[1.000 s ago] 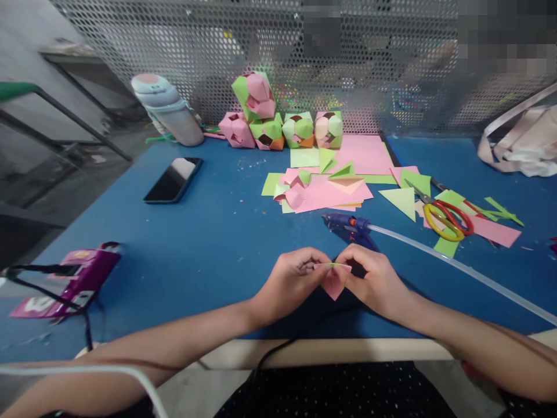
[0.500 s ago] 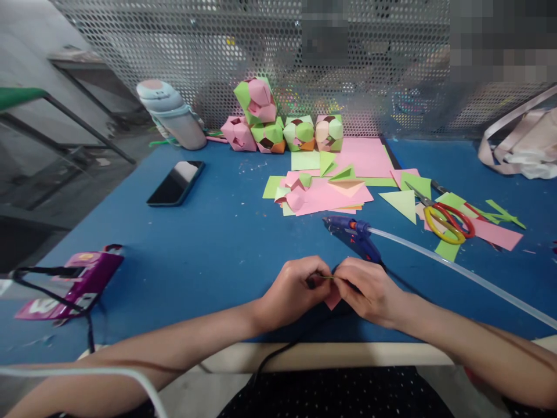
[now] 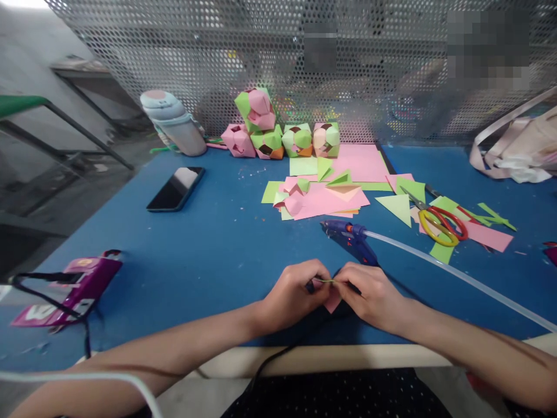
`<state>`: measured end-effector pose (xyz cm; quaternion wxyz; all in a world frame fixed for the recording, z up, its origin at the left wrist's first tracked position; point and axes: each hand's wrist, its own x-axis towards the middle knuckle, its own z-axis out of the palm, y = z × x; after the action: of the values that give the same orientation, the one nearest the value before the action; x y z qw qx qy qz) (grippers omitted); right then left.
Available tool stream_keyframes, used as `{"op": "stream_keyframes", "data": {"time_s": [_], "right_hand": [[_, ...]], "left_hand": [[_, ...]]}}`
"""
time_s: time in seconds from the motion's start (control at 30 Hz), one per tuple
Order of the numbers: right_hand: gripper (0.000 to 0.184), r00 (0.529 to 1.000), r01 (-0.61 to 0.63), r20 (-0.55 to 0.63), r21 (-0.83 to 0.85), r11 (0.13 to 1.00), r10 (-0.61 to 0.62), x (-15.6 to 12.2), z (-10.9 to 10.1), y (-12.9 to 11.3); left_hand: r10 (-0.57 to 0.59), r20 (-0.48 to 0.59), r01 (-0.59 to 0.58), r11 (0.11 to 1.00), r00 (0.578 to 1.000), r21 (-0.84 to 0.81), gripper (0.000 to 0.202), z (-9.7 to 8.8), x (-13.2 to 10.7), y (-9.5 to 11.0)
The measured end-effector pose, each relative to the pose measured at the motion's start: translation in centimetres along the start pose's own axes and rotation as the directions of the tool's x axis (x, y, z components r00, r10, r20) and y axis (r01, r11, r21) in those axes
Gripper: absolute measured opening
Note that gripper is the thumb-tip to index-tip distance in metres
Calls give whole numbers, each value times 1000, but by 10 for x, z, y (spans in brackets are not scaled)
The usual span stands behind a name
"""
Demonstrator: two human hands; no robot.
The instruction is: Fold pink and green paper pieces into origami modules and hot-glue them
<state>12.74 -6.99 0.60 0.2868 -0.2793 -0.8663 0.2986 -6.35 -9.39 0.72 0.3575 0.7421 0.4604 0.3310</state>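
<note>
Close together near the table's front edge, my left hand and my right hand both pinch a small piece of folded paper. Its lower part is pink, and a thin green edge shows between my fingertips; much of it is hidden by the fingers. Just beyond my hands lies a blue glue gun with a long clear glue stick reaching out to the right. Farther back lie pink and green paper sheets with some folded pieces on them.
Several folded paper balls stand against the perforated metal screen. Scissors rest on paper scraps at right. A phone, a bottle and a purple pouch are at left. A black cord runs under my hands.
The view has tilted up slightly, so the things on the table appear a little lower. My hands keep their pinch on the paper, with slightly more of its green edge showing.
</note>
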Motion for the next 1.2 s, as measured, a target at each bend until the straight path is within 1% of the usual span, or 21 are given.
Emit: {"op": "stream_keyframes", "data": {"time_s": [0.1, 0.17, 0.23, 0.27, 0.33, 0.4, 0.43, 0.5, 0.57, 0.7, 0.77, 0.83, 0.87, 0.93, 0.97, 1.03, 1.07, 1.1, 1.13, 1.2], "right_hand": [[20, 999, -26, 39, 7, 1000, 25, -3, -9, -6], [18, 999, -23, 45, -37, 999, 24, -10, -19, -8], [15, 1000, -25, 10, -111, 993, 26, -21, -30, -5], [13, 999, -47, -14, -155, 987, 45, -26, -36, -1], [10, 986, -156, -92, -255, 954, 137, -34, -48, 8], [20, 953, -296, -165, -343, 891, 254, -32, -56, 18], [27, 939, -343, -164, -367, 865, 303, -28, -58, 23], [35, 922, -386, -123, -380, 841, 367, -15, -59, 30], [39, 916, -394, -75, -356, 847, 395, 1, -57, 35], [30, 900, -393, 76, -280, 876, 429, 24, -53, 36], [27, 908, -352, 136, -264, 898, 396, 32, -52, 31], [26, 932, -268, 178, -254, 930, 317, 42, -48, 22], [26, 943, -219, 195, -244, 945, 269, 50, -44, 16], [25, 961, -160, 194, -202, 966, 200, 71, -32, 5], [25, 966, -143, 188, -177, 974, 176, 84, -24, 0], [25, 971, -141, 183, -98, 985, 157, 115, -5, -6], [25, 967, -161, 189, -56, 985, 169, 132, 6, -8], [26, 966, -203, 158, -19, 979, 204, 148, 17, -8], [27, 965, -212, 156, -6, 977, 211, 165, 27, -7], [30, 965, -224, 143, 3, 975, 221, 194, 46, -3]], "left_hand": [[-17, 8, 17, 999, 1000, -40, 10, -1, 1, 2], [-65, -10, 64, 997, 998, -47, 9, -2, 1, 2], [-122, -47, 120, 992, 991, -37, 9, -4, 3, 3], [-147, -64, 145, 989, 987, -34, 8, -4, 3, 4], [-172, -77, 169, 985, 982, -40, 8, -5, 5, 6], [-163, -65, 160, 986, 984, -52, 10, -5, 5, 9], [-153, -51, 150, 987, 987, -57, 11, -5, 5, 11], [-132, -20, 130, 990, 991, -60, 13, -4, 3, 14], [-116, 13, 116, 992, 993, -51, 14, -4, -1, 18], [-106, 54, 107, 994, 993, -19, 15, -8, -13, 23], [-116, 76, 118, 993, 990, -25, 14, -13, -21, 26], [-109, 119, 116, 992, 987, -53, 14, -18, -29, 30], [-80, 148, 91, 993, 986, -73, 13, -20, -33, 32], [17, 214, 3, 996, 977, -92, 11, -23, -41, 36], [69, 250, -48, 995, 966, -91, 10, -25, -44, 37], [134, 323, -120, 991, 937, -62, 11, -28, -52, 39], [139, 354, -135, 990, 925, -36, 11, -30, -55, 38], [133, 376, -144, 990, 917, 0, 11, -33, -58, 38], [120, 385, -149, 988, 915, 47, 10, -36, -61, 37], [83, 371, -157, 972, 925, 174, 7, -44, -68, 34]]}}
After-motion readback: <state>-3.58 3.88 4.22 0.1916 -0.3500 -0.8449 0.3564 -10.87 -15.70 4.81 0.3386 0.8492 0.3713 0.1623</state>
